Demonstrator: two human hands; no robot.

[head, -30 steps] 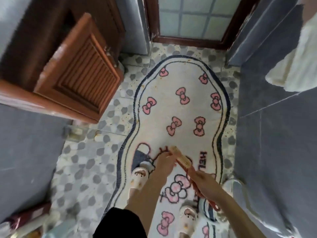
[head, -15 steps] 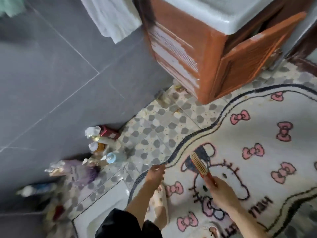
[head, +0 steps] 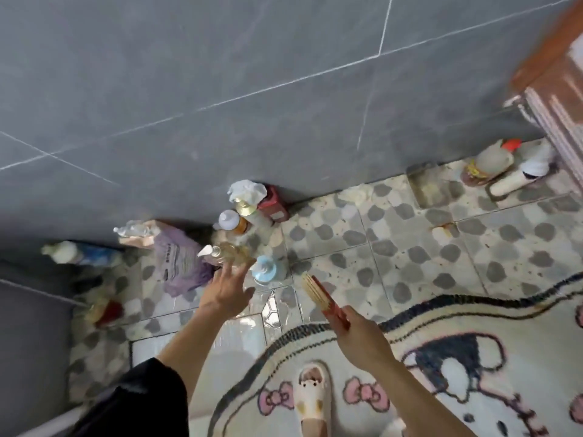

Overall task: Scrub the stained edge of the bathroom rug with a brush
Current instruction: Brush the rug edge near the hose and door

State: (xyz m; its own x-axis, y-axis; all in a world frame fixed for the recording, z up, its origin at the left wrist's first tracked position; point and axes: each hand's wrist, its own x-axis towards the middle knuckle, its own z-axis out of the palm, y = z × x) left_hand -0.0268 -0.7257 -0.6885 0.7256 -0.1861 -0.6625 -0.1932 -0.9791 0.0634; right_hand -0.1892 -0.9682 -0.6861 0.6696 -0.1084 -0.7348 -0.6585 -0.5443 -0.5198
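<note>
Left hand: fingers extended, nothing gripped, beside pump bottle
Right hand: brush gripped by red handle, near rug edge

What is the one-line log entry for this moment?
left hand: open, beside amber pump bottle | right hand: grips brush, over floor tiles | rug: brush not touching it

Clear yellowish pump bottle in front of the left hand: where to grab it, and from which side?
Probably wrap the round body of the pump bottle, below the white pump head, which looks too small and narrow for a firm hold. Come from the near side, where the left hand is: a purple bag crowds its left, a blue-topped bottle its right.
</note>
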